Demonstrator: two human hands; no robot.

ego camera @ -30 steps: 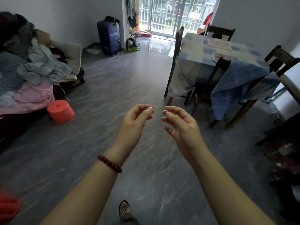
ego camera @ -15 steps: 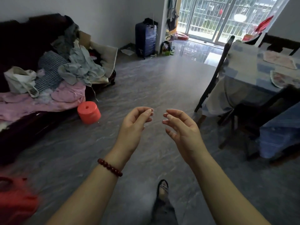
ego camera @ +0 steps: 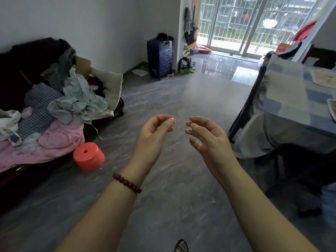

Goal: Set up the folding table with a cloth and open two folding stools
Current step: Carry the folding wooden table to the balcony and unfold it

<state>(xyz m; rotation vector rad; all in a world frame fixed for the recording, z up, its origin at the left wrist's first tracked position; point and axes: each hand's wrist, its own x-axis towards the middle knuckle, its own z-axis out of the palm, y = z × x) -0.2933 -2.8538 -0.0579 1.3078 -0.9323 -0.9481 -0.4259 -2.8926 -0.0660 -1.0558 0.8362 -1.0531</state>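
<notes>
While the dark sofa heaped with laundry [ego camera: 27, 57] sits far left with a coral-red plastic cylinder [ego camera: 89, 156] on the floor beside it, left hand [ego camera: 152, 135] and right hand [ego camera: 209, 140] hover mid-room, loosely curled, holding nothing. Table draped in blue-grey checked cloth [ego camera: 283, 99] stands right.

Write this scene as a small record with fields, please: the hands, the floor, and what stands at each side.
hands: left hand and right hand raised, loosely curled, holding nothing
wrist: bead bracelet on the left
floor: red cylinder standing beside the sofa
left side: sofa piled with clothes
right side: cloth-covered table
far wall: blue suitcase, upright
</notes>
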